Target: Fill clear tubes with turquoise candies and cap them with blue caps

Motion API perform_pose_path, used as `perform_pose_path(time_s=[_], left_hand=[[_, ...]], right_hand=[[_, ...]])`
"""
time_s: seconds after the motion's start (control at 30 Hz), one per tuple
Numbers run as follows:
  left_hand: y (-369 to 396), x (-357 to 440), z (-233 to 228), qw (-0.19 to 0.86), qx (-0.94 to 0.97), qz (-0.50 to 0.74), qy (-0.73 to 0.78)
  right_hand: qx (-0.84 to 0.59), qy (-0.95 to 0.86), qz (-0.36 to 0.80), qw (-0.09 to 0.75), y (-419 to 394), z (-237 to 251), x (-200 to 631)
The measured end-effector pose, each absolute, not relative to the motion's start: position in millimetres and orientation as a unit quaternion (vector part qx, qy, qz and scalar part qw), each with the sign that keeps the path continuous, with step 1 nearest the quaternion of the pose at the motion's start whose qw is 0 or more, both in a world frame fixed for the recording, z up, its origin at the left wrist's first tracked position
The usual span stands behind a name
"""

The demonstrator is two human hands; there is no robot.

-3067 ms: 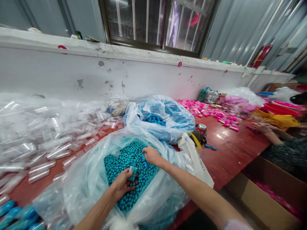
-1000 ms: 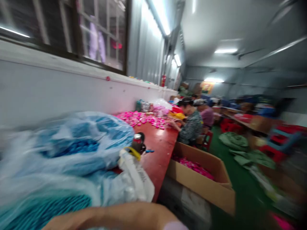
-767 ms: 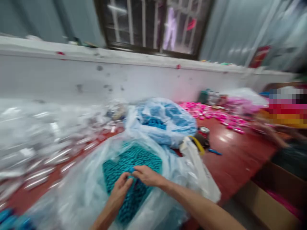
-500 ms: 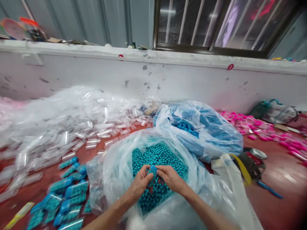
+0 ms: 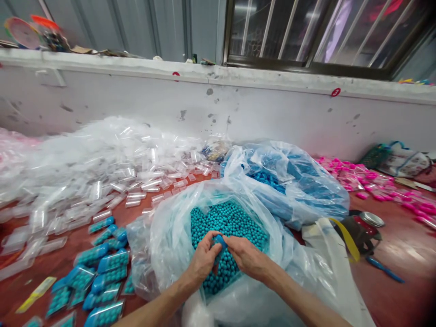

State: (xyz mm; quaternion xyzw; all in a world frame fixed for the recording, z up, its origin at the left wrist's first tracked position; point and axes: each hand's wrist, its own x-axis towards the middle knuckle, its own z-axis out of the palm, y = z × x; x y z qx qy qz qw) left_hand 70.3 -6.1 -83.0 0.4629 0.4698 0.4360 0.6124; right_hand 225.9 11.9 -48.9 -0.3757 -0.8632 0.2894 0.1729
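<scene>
Above the teal beads in an open clear plastic bag, both my hands meet around a small container with a blue cap. My left hand is closed around its body, which the fingers mostly hide. The fingertips of my right hand pinch at the blue cap from the right. On the red surface to the left lie several clear containers filled with teal beads and closed with blue caps.
Empty clear containers are heaped at the left. Behind the beads stands a bag of blue caps. Pink pieces, a metal-lidded jar, a blue pen-like tool and a yellow-handled tool lie about.
The blue-capped container has turned and tilted between my fingers, with both hands still on it. The whole view has shifted slightly.
</scene>
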Motion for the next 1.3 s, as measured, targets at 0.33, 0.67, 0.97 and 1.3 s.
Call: perform_pose_path(time_s=[0.33,0.67,0.97,1.3], left_hand=[[-13.2,75.0,-80.3,0.545,0.496,0.449,0.506],[-4.8,67.1,-70.3,0.617,0.509,0.395,0.452],[-6.3,68.2,-70.6,0.587,0.495,0.467,0.438],[-15.2,75.0,-65.3,0.516,0.522,0.488,0.473]], right_hand=[[-0.387,-0.859,0.261,0.21,0.9,-52.1,223.5],[-0.515,-0.574,0.531,0.351,25.7,-51.7,222.8],[-0.452,-0.761,0.403,0.234,-8.0,-47.4,195.0],[-0.491,-0.832,0.179,0.186,-19.6,-49.1,181.1]])
